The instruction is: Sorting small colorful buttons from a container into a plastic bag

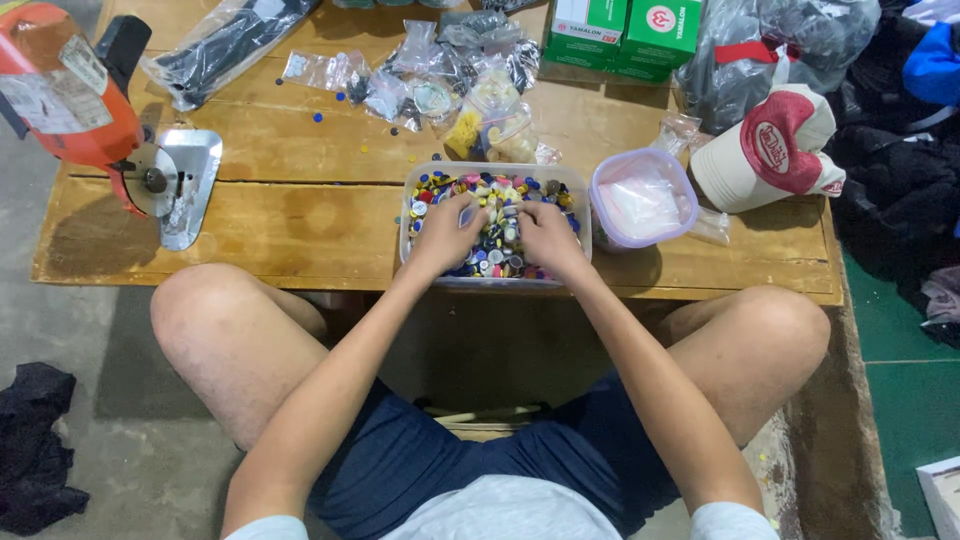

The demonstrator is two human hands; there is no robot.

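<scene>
1. Two hands work inside one container: the left hand [447,232] and the right hand [545,236] both rest palm-down on the buttons [497,190], fingers curled into the heap; whether any button is pinched cannot be told.
2. Mixed coloured buttons fill the clear plastic tub [494,168], which stands at the near edge of the wooden bench [300,215], between the person's knees.
3. Just right of the tub sits a round lidded container [642,196]; beyond it lies a red-and-white cap [775,150].
4. Small clear bags [440,85] lie behind the tub; green boxes [620,30] stand further back.
5. Far left, an orange cutting machine [70,95] rests on the bench.
</scene>
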